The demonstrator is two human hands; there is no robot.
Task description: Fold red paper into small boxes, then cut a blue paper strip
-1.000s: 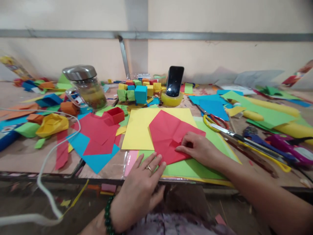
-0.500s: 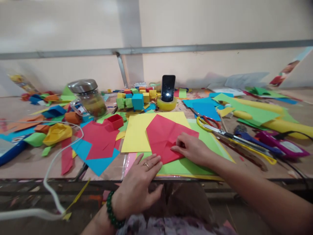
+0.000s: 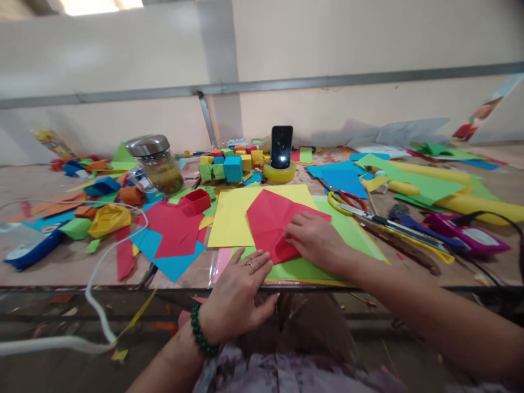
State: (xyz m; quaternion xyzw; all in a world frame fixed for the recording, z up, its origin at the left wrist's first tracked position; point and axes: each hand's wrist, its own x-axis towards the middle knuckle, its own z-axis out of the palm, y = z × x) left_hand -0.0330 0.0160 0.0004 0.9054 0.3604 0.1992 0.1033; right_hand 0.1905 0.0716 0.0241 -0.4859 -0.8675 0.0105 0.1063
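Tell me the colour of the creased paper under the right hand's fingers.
The creased paper is red, best seen in the head view.

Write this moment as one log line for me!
left hand: at near edge of creased red paper | right hand: on same paper | underneath: yellow sheet, green sheet

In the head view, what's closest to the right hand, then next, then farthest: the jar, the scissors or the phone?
From the right hand:
1. Scissors, right, slightly beyond.
2. Phone, farther back, slightly left.
3. Jar, far left.

Pale wall [image 3: 327, 38], grey metal rail [image 3: 286, 83]
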